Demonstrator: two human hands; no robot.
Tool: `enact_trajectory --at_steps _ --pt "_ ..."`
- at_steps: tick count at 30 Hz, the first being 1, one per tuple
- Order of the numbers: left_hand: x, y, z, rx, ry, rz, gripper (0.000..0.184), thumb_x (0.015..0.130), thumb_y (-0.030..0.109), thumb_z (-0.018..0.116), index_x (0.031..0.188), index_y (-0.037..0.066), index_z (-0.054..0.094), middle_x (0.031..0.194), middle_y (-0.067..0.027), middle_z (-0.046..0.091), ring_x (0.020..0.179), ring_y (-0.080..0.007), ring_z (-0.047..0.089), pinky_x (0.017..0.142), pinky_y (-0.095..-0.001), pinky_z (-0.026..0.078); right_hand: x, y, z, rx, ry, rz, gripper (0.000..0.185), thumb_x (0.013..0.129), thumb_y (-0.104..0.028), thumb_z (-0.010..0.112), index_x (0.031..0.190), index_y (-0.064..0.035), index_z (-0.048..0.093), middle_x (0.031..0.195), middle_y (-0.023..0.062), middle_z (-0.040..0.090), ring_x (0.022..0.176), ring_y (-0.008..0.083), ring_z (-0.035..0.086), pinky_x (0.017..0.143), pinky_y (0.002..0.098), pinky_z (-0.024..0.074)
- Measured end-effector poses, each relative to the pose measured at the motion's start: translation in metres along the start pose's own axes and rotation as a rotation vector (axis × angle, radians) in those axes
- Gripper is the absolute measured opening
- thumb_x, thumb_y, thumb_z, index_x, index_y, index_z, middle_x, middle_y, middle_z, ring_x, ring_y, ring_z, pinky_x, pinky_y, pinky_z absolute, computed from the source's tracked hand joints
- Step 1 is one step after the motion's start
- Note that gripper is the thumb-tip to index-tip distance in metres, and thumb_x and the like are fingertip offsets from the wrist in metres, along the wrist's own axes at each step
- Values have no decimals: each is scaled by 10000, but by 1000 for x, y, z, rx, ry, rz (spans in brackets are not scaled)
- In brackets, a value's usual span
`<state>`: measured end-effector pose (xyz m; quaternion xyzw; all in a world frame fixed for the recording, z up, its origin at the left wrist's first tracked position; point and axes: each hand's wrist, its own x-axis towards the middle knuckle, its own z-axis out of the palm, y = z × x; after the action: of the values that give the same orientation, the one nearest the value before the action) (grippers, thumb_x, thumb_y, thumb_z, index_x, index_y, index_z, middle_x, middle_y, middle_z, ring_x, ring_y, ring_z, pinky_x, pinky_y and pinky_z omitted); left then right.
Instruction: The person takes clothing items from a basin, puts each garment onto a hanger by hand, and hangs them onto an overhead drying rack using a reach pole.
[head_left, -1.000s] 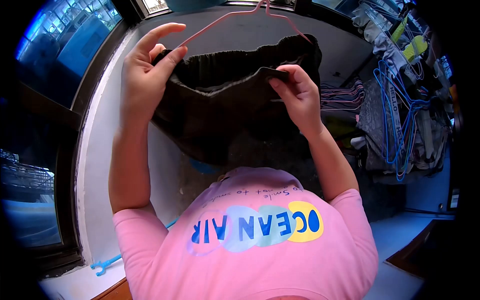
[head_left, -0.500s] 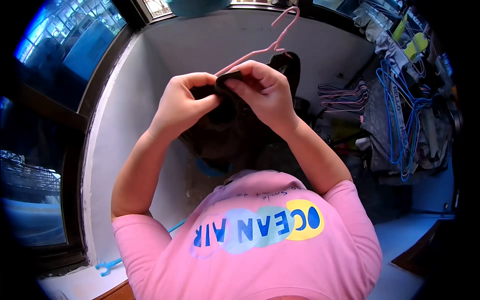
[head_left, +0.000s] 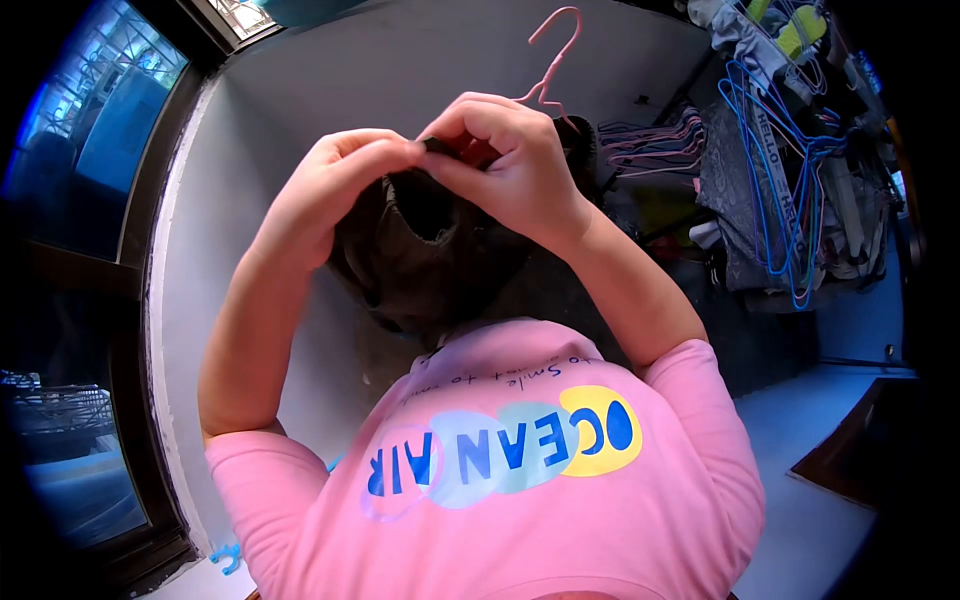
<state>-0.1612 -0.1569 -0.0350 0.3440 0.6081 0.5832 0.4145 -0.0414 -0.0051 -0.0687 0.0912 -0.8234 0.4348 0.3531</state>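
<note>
A dark brown garment (head_left: 410,255) hangs in front of me on a pink clothes hanger (head_left: 556,75), whose hook points up. My left hand (head_left: 340,180) is closed, pinching the garment's top edge with thumb and fingers. Right beside it, my right hand (head_left: 510,165) is closed on the same edge, its fingertips nearly meeting the left ones. Below the hands a dark opening shows in the cloth. The hanger's left arm is mostly hidden behind my right hand and the cloth.
Several pink hangers (head_left: 655,145) are bunched to the right. Beyond them, blue hangers (head_left: 780,180) and grey clothes (head_left: 735,170) hang on a rack. A dark-framed window (head_left: 90,200) stands on the left, with a blue plastic hook (head_left: 226,558) low by the wall.
The view has shifted a little. Both hands have moved slightly left with the garment, and its opening beneath them is now more visible. Both keep their pinch.
</note>
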Motion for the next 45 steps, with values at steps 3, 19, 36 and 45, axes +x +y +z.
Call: enact_trajectory --at_steps 3,19,36,45 --pt "10 2 6 235 16 -41 242 814 219 702 872 -12 656 745 -6 616 637 -50 557 580 -179 436 0 9 1 267 -6 107 109 799 23 639 905 40 620 817 25 619 747 50 575 678 182 476" --pt "26 5 12 180 -90 160 91 833 40 643 871 -42 649 767 -6 625 686 -47 567 620 -183 467 -99 20 -130 -724 -28 -221 470 626 121 577 1021 -118 661 1054 48 599 1012 243 556 887 351 452" --pt "19 7 -7 127 -32 107 190 867 82 615 989 -64 626 867 -40 650 762 -63 590 685 -199 491 -105 63 -73 -773 -318 -145 153 704 -62 639 849 -39 596 875 87 582 843 254 560 739 334 481" --pt "7 -8 -21 189 35 83 195 879 108 601 987 -49 639 869 -27 650 756 -55 591 680 -192 483 -55 29 -59 -242 -281 -76 142 730 45 652 850 -28 626 877 86 607 794 247 604 664 310 487"
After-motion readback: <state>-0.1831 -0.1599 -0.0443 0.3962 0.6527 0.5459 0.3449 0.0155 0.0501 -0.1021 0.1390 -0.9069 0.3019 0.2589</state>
